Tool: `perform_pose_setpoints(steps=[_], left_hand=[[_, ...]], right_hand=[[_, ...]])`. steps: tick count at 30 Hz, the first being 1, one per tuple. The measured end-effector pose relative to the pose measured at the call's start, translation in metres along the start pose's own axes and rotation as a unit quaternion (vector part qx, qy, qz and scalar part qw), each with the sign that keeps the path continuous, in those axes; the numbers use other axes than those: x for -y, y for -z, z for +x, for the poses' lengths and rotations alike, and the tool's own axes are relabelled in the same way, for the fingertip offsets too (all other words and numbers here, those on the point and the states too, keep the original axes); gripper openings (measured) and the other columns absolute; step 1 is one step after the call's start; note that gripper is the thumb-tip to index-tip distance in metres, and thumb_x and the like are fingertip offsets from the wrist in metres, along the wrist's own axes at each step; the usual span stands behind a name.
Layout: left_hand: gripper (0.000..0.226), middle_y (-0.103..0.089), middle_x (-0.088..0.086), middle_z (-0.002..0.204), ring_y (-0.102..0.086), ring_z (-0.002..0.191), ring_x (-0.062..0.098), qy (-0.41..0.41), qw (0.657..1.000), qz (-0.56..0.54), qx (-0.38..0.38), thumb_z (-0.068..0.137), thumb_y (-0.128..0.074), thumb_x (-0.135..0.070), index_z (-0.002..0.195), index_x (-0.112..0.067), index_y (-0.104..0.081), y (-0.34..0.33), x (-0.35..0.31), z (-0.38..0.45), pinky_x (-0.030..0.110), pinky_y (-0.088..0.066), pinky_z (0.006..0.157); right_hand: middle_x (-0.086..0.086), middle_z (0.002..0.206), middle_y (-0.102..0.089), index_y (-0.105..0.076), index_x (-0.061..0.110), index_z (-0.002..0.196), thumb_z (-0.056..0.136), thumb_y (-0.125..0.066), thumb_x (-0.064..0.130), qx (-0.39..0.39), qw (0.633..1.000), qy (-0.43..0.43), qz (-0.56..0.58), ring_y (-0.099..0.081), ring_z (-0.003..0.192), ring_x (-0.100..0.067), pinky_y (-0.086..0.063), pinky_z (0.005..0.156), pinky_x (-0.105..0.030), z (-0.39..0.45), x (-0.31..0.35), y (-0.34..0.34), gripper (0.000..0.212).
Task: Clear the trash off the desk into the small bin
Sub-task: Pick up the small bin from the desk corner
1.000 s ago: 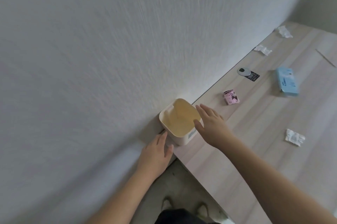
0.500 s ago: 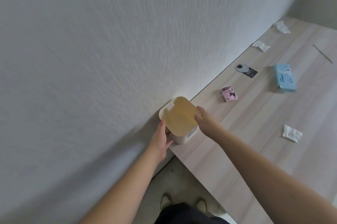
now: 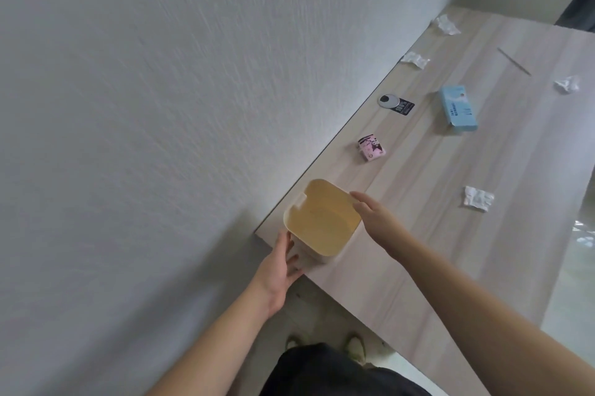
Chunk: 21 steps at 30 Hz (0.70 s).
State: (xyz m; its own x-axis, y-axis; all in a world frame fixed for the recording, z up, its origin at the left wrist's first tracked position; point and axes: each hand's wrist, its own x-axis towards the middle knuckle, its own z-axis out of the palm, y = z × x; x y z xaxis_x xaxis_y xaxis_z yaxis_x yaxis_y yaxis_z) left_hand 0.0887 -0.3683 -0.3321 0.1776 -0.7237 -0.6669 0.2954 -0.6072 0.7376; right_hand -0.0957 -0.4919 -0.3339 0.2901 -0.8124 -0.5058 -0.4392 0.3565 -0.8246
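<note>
Bin (image 3: 322,225) between two flat hands

A home room: a wood-grain desk (image 3: 483,234) against a textured white wall (image 3: 161,105), tissue pack (image 3: 458,109) lying on it.

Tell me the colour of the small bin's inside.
The small bin is yellowish tan inside, with a cream outer wall; the head view shows it.
</note>
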Motion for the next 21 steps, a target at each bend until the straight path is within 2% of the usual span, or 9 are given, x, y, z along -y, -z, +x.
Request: perform_pose_setpoints(steps=[3, 6, 7, 10, 12, 14, 16, 18, 21], left_hand=[[0.06, -0.038, -0.005, 0.142, -0.041, 0.124, 0.017, -0.004, 1.0, 0.024, 0.005, 0.096, -0.031, -0.058, 0.147, -0.026, -0.033, 0.008, -0.003, -0.001, 0.035, -0.042, 0.1], [0.068, -0.041, -0.009, 0.138, -0.042, 0.124, 0.015, -0.002, 0.998, 0.061, 0.025, 0.088, -0.034, -0.067, 0.145, -0.03, -0.036, 0.012, -0.008, 0.0, 0.033, -0.043, 0.094], [0.067, -0.044, -0.009, 0.138, -0.044, 0.123, 0.015, -0.002, 0.996, 0.085, 0.021, 0.086, -0.033, -0.069, 0.14, -0.032, -0.041, 0.012, -0.009, 0.001, 0.036, -0.043, 0.096], [0.057, -0.053, -0.002, 0.13, -0.047, 0.122, 0.018, -0.018, 0.981, 0.19, -0.043, 0.092, -0.022, -0.067, 0.12, -0.032, -0.058, 0.017, -0.01, 0.008, 0.046, -0.038, 0.105], [0.055, -0.058, 0.0, 0.118, -0.051, 0.113, 0.02, -0.074, 0.955, 0.264, -0.109, 0.097, -0.02, -0.056, 0.104, -0.026, -0.065, 0.022, -0.014, 0.016, 0.038, -0.039, 0.094], [0.044, -0.059, 0.001, 0.103, -0.055, 0.105, 0.023, -0.159, 0.925, 0.32, -0.133, 0.1, -0.025, -0.046, 0.095, -0.021, -0.061, 0.027, -0.02, 0.024, 0.032, -0.036, 0.081], [0.043, -0.058, -0.001, 0.112, -0.053, 0.111, 0.021, -0.191, 0.918, 0.333, -0.1, 0.099, -0.025, -0.048, 0.109, -0.02, -0.057, 0.032, -0.03, 0.036, 0.031, -0.035, 0.085], [0.058, -0.05, -0.004, 0.136, -0.044, 0.126, 0.015, -0.171, 0.929, 0.327, -0.033, 0.097, -0.021, -0.056, 0.136, -0.022, -0.047, 0.035, -0.042, 0.05, 0.033, -0.032, 0.102], [0.061, -0.045, 0.002, 0.149, -0.04, 0.136, 0.019, -0.138, 0.927, 0.344, 0.05, 0.098, -0.019, -0.053, 0.144, -0.021, -0.042, 0.032, -0.055, 0.073, 0.043, -0.027, 0.113]], right_hand=[[0.038, 0.099, -0.052, -0.059, 0.045, 0.115, 0.095, -0.038, 0.036, -0.017, 0.999, -0.007, 0.03, -0.049, 0.107, -0.003, -0.03, 0.09, -0.023, -0.01, -0.001, 0.002, 0.03], [0.038, 0.095, -0.059, -0.064, 0.059, 0.089, 0.098, -0.036, 0.03, -0.014, 0.999, -0.002, 0.038, -0.055, 0.093, 0.011, -0.035, 0.082, -0.014, -0.015, 0.002, 0.001, 0.041], [0.033, 0.105, -0.061, -0.064, 0.057, 0.099, 0.099, -0.035, 0.03, -0.013, 0.999, -0.005, 0.042, -0.055, 0.097, 0.011, -0.036, 0.087, -0.016, -0.016, 0.002, 0.001, 0.04], [0.005, 0.139, -0.051, -0.051, 0.026, 0.136, 0.1, -0.035, 0.034, -0.036, 0.997, -0.021, 0.063, -0.045, 0.127, -0.014, -0.032, 0.109, -0.034, -0.016, -0.003, 0.002, 0.04], [0.002, 0.146, -0.046, -0.048, 0.021, 0.139, 0.1, -0.035, 0.035, -0.07, 0.994, -0.04, 0.07, -0.038, 0.134, -0.019, -0.027, 0.109, -0.034, -0.021, -0.005, 0.003, 0.043], [0.001, 0.146, -0.046, -0.048, 0.02, 0.139, 0.101, -0.035, 0.035, -0.095, 0.991, -0.054, 0.081, -0.039, 0.133, -0.018, -0.027, 0.104, -0.031, -0.03, -0.01, 0.002, 0.043], [0.001, 0.144, -0.047, -0.048, 0.02, 0.138, 0.101, -0.033, 0.037, -0.11, 0.987, -0.075, 0.089, -0.041, 0.126, -0.015, -0.027, 0.1, -0.03, -0.04, -0.016, -0.004, 0.043], [0.003, 0.141, -0.049, -0.049, 0.022, 0.137, 0.101, -0.032, 0.039, -0.118, 0.984, -0.092, 0.102, -0.041, 0.121, -0.012, -0.027, 0.098, -0.029, -0.052, -0.021, -0.017, 0.043], [0.004, 0.141, -0.049, -0.05, 0.025, 0.134, 0.099, -0.032, 0.044, -0.101, 0.981, -0.109, 0.125, -0.042, 0.13, -0.015, -0.029, 0.111, -0.037, -0.06, -0.019, -0.038, 0.043]])
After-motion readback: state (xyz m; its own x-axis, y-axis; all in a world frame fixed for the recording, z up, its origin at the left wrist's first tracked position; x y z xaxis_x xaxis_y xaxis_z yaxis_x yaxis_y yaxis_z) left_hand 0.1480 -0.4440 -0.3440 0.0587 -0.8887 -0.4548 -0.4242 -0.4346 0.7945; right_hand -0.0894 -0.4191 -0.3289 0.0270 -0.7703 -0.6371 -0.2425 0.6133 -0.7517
